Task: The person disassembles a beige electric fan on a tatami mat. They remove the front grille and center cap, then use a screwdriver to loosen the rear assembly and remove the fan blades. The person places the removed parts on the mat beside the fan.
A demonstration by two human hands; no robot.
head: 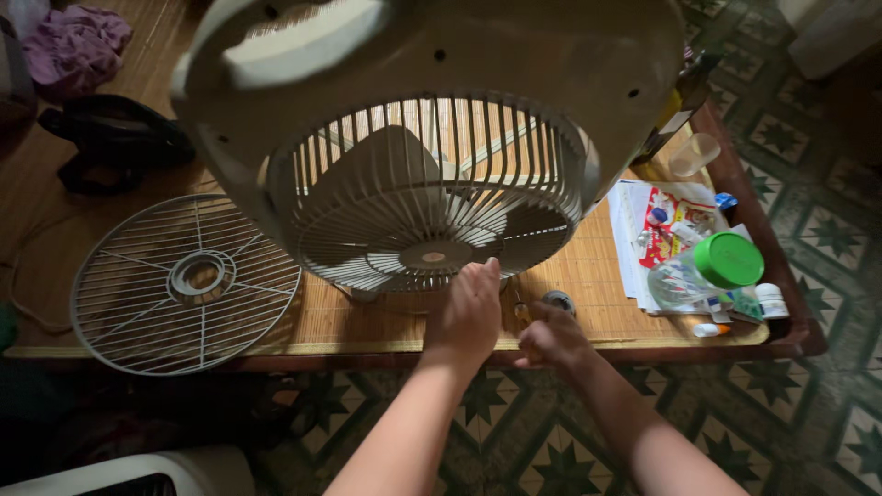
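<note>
Lying flat at 9 o'clock on the bench [588, 276], loose wire grille [186, 283]. Box fan [427, 138] stood centre, rear grille on. Left hand [469, 312] was open, fingertips touching fan's lower rim at 6 o'clock. Right hand [551, 338] was loosely curled by a small round part [558, 300]; grip unclear. Green-lidded jar [707, 271] sat at 3 o'clock.

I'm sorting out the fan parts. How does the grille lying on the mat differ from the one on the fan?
The loose grille lies flat on the bamboo mat; the mounted grille stands upright in the fan body. The loose one is untouched, while the left hand touches the mounted one's lower edge. Blades show behind the mounted grille only. Both are round with radial ribs.
</note>
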